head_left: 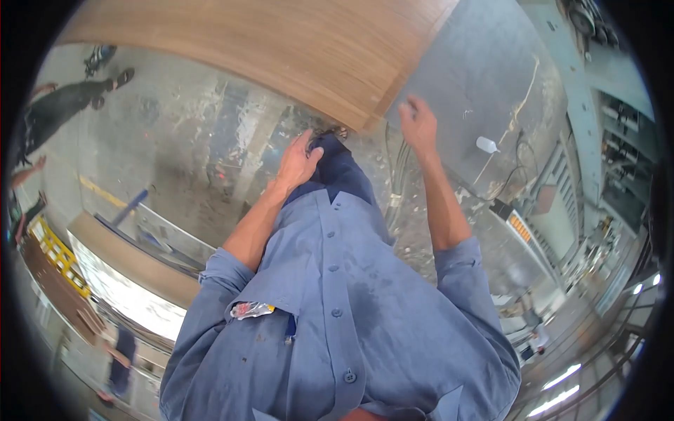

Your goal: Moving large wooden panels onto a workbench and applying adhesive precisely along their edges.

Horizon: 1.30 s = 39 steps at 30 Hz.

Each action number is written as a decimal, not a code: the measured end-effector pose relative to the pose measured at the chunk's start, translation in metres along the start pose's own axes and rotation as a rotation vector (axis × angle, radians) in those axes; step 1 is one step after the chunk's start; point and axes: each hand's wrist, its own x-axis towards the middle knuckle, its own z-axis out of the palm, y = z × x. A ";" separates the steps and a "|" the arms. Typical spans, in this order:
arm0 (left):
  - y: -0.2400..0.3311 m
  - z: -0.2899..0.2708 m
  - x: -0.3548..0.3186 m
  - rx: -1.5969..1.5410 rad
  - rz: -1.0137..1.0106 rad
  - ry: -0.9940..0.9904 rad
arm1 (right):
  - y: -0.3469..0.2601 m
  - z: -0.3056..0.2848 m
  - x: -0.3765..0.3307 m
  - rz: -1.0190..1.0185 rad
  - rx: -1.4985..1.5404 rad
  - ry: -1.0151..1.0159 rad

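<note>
A large wood-grain panel (295, 52) lies ahead of me, its near corner close to both hands. My left hand (300, 165) is in front of my trousers, short of the panel's near edge, with thumb and fingers apart and nothing in it. Over the grey metal tabletop (484, 77), just right of the panel's corner, hovers my right hand (420, 128). Its fingers are loosely bent and slightly blurred, with gaps between them and no object visible. A small white bottle (486, 145) lies on the tabletop to the right of that hand.
A thin dark cable (518, 168) trails over the tabletop's right side. Cables (399, 168) run along the floor by my legs. To the left stands a bench with a brown edge (133, 256). Other people (63, 112) are at the far left, near a yellow rack (60, 252).
</note>
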 end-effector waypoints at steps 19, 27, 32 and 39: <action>-0.124 0.058 -0.156 -0.079 -0.242 0.290 | 0.006 0.055 0.056 -0.593 -0.271 -0.167; -0.125 0.094 -0.298 0.045 -0.779 0.241 | 0.025 0.041 -0.123 -0.422 0.161 -0.454; -0.008 0.102 -0.119 0.168 -0.029 0.624 | 0.058 0.016 -0.087 0.161 0.594 -0.378; 0.075 0.116 0.061 0.237 0.095 0.752 | 0.131 -0.045 -0.099 0.532 0.405 -0.375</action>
